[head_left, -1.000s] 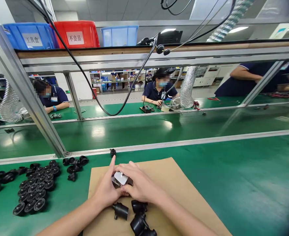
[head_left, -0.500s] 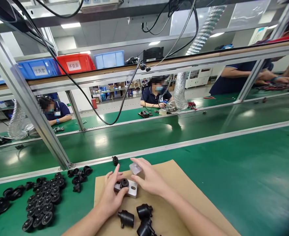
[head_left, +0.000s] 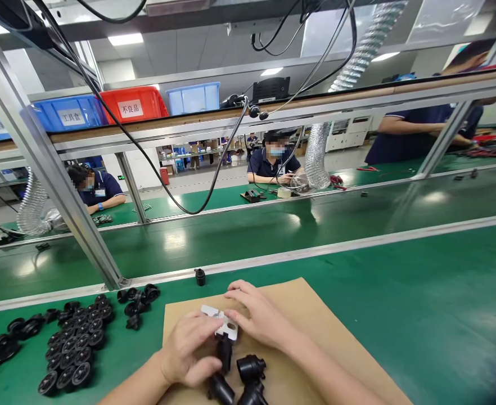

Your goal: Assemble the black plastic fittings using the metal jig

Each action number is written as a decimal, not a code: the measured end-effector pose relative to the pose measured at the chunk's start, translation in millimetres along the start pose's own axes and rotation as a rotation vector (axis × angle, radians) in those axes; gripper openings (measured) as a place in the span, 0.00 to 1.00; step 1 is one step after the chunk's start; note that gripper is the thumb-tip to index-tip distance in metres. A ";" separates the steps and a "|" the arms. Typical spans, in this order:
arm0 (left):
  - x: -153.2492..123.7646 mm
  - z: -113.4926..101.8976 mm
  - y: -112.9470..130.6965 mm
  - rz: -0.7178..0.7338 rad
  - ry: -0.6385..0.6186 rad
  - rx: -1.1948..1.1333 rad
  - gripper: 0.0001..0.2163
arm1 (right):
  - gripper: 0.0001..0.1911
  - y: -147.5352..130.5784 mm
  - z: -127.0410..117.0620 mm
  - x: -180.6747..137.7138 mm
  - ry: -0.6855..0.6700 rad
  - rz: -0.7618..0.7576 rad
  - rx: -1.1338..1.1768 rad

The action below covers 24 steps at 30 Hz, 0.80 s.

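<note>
My left hand [head_left: 189, 351] is closed around a black plastic part [head_left: 224, 353] that hangs under a grey metal fixture plate [head_left: 221, 323]. My right hand [head_left: 258, 318] rests on that plate, fingertips pinching its right edge near a hole. Both hands work over a brown cardboard sheet [head_left: 315, 320] on the green bench. Just below the hands lie three more black cylindrical parts [head_left: 250, 368].
A heap of several black round parts [head_left: 73, 343] lies to the left, with a few more [head_left: 138, 298] nearer the cardboard and a single one [head_left: 199, 276] by the conveyor rail. A slanted aluminium post [head_left: 62, 185] stands at left. Other workers sit across the green conveyor.
The small pale piece in my right hand is gone from view. The fixture plate has been lifted and turned, with the black part now hanging below it in my left hand.
</note>
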State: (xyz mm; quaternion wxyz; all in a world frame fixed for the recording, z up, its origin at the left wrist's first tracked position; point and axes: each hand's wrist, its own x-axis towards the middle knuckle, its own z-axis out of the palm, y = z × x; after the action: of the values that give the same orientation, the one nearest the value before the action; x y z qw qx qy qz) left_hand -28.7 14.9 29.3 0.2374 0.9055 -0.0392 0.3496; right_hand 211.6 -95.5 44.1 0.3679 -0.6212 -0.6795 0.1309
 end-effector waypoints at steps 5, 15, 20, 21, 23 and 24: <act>2.7 -3.1 -35.6 -0.445 0.360 0.045 0.17 | 0.10 -7.9 5.0 -1.5 -0.079 -0.028 -0.007; 37.5 0.5 -110.9 -0.801 0.350 -0.087 0.44 | 0.09 -1.9 9.4 3.6 -0.060 -0.021 -0.086; 50.9 -7.9 -85.4 -0.733 0.356 -0.156 0.38 | 0.11 6.4 5.0 7.8 0.049 0.024 -0.054; 47.9 -10.0 -72.7 -0.709 0.352 -0.151 0.38 | 0.12 6.0 4.6 8.4 0.068 0.023 -0.039; 37.1 -11.5 -45.5 -0.668 0.348 -0.108 0.38 | 0.17 2.1 6.7 8.7 0.093 0.014 0.032; 30.3 -10.3 -32.7 -0.642 0.328 -0.061 0.37 | 0.21 -1.4 9.6 8.2 0.099 0.009 0.095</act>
State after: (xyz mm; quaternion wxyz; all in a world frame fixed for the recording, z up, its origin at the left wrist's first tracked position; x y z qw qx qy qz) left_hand -4.5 51.4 42.6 0.3651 0.7961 0.2752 0.3964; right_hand 204.6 -85.4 41.1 0.4293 -0.6117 -0.6509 0.1336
